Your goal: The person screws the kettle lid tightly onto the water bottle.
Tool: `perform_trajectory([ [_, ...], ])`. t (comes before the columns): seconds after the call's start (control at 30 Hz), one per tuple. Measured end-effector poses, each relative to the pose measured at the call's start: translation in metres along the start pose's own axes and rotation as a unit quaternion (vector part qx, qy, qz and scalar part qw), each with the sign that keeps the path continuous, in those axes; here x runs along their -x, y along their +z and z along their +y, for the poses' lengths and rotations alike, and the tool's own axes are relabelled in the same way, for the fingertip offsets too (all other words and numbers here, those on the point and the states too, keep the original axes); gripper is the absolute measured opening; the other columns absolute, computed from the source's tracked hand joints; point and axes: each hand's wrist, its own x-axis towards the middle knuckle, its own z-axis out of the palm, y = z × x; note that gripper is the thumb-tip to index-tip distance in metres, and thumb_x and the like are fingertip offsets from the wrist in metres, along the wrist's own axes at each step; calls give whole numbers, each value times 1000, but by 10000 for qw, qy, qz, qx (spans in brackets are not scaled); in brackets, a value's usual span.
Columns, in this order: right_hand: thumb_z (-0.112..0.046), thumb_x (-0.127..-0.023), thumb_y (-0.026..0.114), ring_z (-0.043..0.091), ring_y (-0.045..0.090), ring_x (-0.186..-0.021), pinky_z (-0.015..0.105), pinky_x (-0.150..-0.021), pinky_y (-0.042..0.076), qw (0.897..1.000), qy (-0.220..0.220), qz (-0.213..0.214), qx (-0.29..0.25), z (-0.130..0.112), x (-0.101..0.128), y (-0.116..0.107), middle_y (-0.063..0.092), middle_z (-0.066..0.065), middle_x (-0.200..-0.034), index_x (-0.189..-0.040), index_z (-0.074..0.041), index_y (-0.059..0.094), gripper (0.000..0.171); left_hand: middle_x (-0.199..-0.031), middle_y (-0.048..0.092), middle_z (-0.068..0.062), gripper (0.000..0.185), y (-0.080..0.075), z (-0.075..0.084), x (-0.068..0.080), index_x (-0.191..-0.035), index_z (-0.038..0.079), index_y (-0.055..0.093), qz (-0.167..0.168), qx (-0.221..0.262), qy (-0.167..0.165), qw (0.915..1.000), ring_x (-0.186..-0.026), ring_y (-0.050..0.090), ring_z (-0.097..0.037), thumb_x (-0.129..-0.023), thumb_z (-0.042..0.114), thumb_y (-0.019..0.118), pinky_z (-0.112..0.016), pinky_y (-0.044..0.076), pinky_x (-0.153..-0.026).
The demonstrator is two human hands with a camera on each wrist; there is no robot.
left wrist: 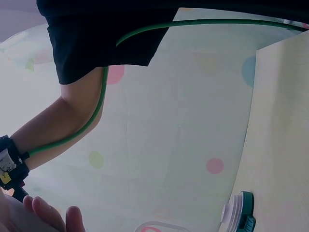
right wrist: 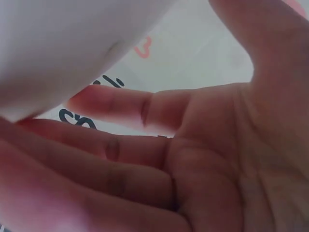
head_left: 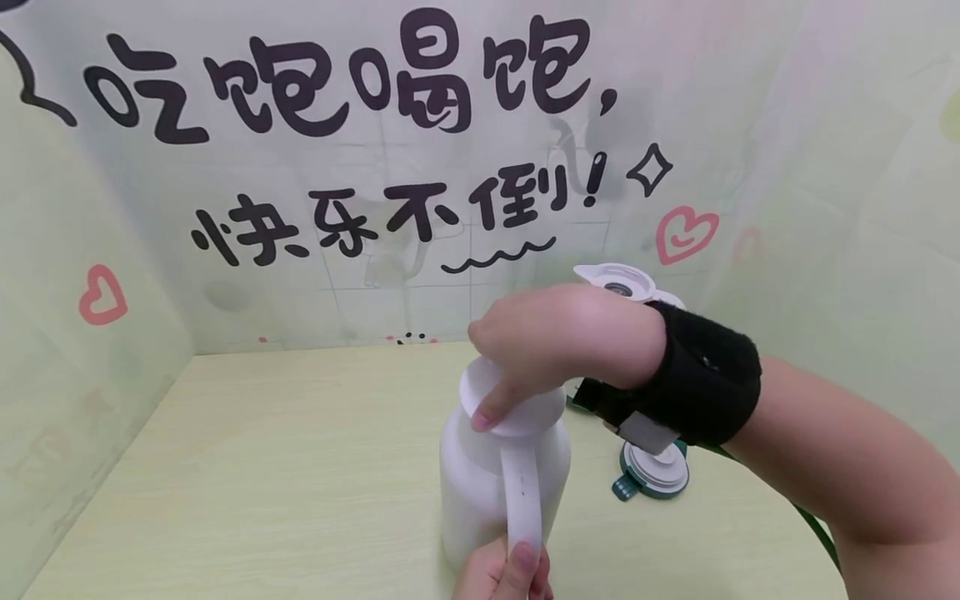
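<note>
A white jug (head_left: 472, 492) stands upright on the pale wooden table, its handle (head_left: 520, 483) facing me. Low on that handle, my left hand (head_left: 491, 575) grips with the thumb in front. My right hand (head_left: 558, 333) reaches over the top and holds the jug's white lid (head_left: 536, 417), thumb on the near side. From the right wrist view, the fingers (right wrist: 145, 150) curve in under the white rounded surface (right wrist: 58, 48), fingertips at its edge. The right palm stands off from it.
Right of the jug lies a green-and-white screw lid (head_left: 658, 471). Behind my right wrist, a container with a white spouted top (head_left: 618, 279) is mostly hidden. A printed curtain (head_left: 390, 308) surrounds the table at the back and sides. A green cable (left wrist: 193, 22) runs along the right arm.
</note>
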Motion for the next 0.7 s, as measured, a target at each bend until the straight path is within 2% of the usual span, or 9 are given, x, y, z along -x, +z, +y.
perform_trajectory([
  [0.2,-58,-80,70,15,54,-68,27,-58,43,9997,70,102,-221,1,0,1,58,0,-75,-86,-10,56,50,-64,45,-31,43,1,1,0,-78,-4,47,30,-89,110,9999,-57,49,-2,-105,26,32,-16,39,-50],
  [0.37,-53,-76,76,15,51,-63,27,-57,40,9969,62,245,-743,8,8,0,55,-1,-71,-80,-10,55,48,-63,46,-30,41,1,-1,-1,-78,-3,48,40,-157,236,9996,-57,50,-2,-105,23,32,-17,40,-50],
  [0.43,-50,-74,78,14,52,-66,27,-59,42,9962,32,211,-850,11,12,-3,57,-1,-74,-87,-9,57,48,-63,46,-29,41,0,-1,-2,-77,-3,48,37,-181,282,9994,-58,50,-2,-105,23,32,-17,40,-50],
  [0.53,-45,-73,81,13,56,-83,29,-71,46,9971,-132,120,-734,12,16,-8,60,-4,-96,-113,-14,59,56,-64,46,-29,42,0,-1,-1,-78,-3,48,23,-158,222,9996,-59,50,-2,-105,24,32,-17,41,-51],
  [0.63,-33,-73,83,12,52,-101,31,-83,45,9963,-613,54,-600,13,17,-9,53,-8,-118,-134,-23,49,70,-65,46,-30,43,0,0,-1,-78,-4,48,17,-146,143,9998,-59,51,-3,-105,25,33,-17,41,-52],
  [0.7,-24,-72,84,11,48,-106,30,-85,44,9936,-988,36,-550,13,18,-8,48,-10,-125,-136,-29,48,74,-65,46,-31,43,-1,0,-1,-78,-4,48,7,-110,82,9999,-59,51,-3,-105,26,33,-17,41,-52],
])
